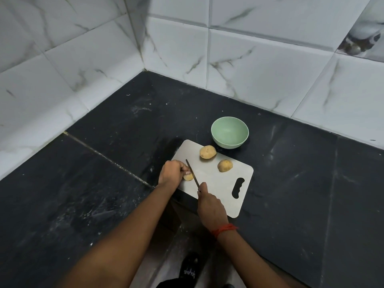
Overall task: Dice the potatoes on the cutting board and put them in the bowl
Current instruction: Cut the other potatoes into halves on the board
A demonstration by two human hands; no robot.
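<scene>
Right hand (211,208) grips the knife (192,173); left hand (172,172) pins a potato (188,177) steady on the cutting board (218,183) for slicing.

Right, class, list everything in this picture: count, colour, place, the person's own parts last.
bowl: one, pale green, on the counter beyond the cutting board
cutting board: one, light grey, on the counter
loose potatoes: two, tan, far part of the board
held potato: one, tan, board's left edge
knife: one, dark, blade at the held potato
counter: one, black
wall tiles: many, white marbled, behind
left hand: grips held potato
right hand: grips knife; red thread at wrist
</scene>
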